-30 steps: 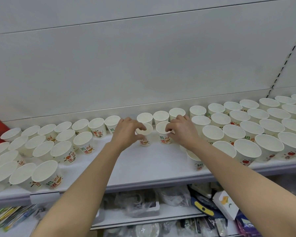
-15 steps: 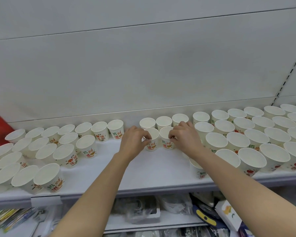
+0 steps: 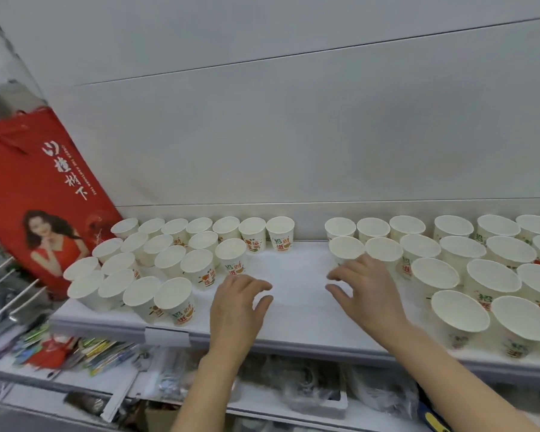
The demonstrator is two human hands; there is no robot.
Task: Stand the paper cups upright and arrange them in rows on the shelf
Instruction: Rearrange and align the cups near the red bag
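Several white paper cups with red and green print stand upright in rows on the white shelf (image 3: 293,275). One group of cups (image 3: 169,260) fills the left part, another group (image 3: 468,263) the right, with a bare gap between them. My left hand (image 3: 237,304) hovers over the gap near a cup (image 3: 231,255), fingers loosely curled and holding nothing. My right hand (image 3: 362,291) hangs just in front of two cups (image 3: 346,249), fingers spread and relaxed, empty.
A red paper bag (image 3: 41,194) with a printed picture leans at the left end of the shelf. A price-tag holder (image 3: 167,336) sits on the shelf's front edge. The lower shelf (image 3: 81,353) holds packets and plastic-wrapped goods.
Both hands let go of the two cups they held in the second row and drew back toward the shelf front. The view swung left, bringing the red bag into sight.
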